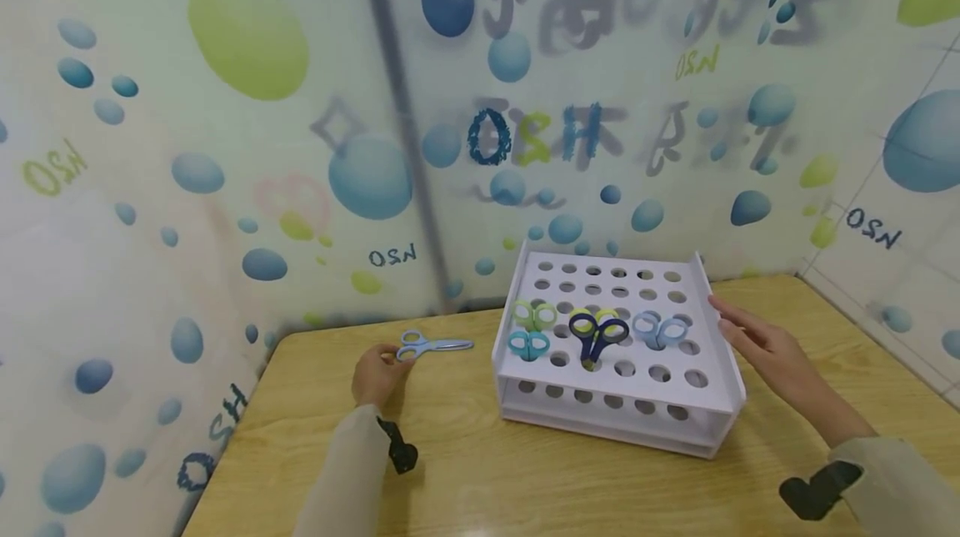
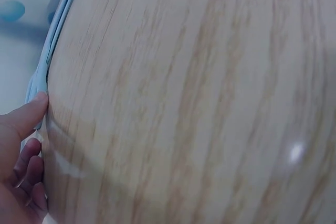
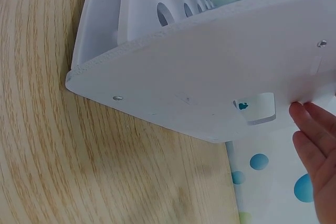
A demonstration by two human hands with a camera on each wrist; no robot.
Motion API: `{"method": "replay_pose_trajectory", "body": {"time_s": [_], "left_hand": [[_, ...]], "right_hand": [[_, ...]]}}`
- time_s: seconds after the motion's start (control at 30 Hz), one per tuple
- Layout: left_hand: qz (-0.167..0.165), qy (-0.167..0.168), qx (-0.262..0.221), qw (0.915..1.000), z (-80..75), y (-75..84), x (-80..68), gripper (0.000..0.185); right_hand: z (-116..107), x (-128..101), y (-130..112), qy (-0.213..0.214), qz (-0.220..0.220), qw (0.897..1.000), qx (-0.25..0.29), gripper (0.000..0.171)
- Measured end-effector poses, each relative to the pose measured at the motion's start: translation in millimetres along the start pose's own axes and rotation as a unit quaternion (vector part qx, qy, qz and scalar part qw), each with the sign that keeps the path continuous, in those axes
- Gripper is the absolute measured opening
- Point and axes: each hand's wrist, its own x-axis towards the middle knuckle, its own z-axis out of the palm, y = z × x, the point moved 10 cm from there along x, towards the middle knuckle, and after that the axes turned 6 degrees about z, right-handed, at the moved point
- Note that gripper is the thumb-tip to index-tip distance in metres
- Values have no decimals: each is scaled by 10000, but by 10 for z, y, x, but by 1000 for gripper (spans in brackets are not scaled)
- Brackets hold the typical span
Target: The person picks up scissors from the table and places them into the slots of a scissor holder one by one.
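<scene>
Light blue scissors [image 1: 435, 345] lie on the wooden table, blades pointing right. My left hand [image 1: 380, 376] pinches their handle, and in the left wrist view the thumb [image 2: 32, 109] presses against it. Right of them stands a white rack [image 1: 678, 391] with rows of round holes. Several scissors sit in it: green scissors [image 1: 534, 316], teal scissors [image 1: 528, 345], dark blue scissors [image 1: 597, 337] overlapping yellow ones, and pale blue scissors [image 1: 660, 328]. My right hand [image 1: 772, 356] has its extended fingers at the rack's right side panel, beside a square cutout in the right wrist view.
The wooden table [image 1: 465, 470] runs up to a wall sheet [image 1: 247, 145] printed with blue and green drops, which also stands along its left side. The rack's side panel [image 3: 173, 85] rises above the hole boards.
</scene>
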Motion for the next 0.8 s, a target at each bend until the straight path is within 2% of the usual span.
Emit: {"method": "replay_pose_trajectory", "body": {"time_s": [0.27, 0.4, 0.5, 0.63, 0.8], "left_hand": [[511, -112, -131, 9985, -3, 25, 73, 41], [530, -214, -178, 9982, 16, 22, 102, 46], [365, -410, -104, 9984, 35, 47, 99, 48], [419, -543, -4, 9976, 42, 110, 87, 50], [480, -540, 40, 9974, 51, 139, 89, 44]], "right_hand": [[13, 6, 10, 3, -41, 10000, 23, 47], [9, 8, 4, -7, -13, 10000, 6, 48], [-2, 6, -6, -2, 23, 10000, -13, 48], [-10, 4, -14, 13, 62, 10000, -51, 48], [-14, 0, -12, 21, 71, 10000, -41, 49]]}}
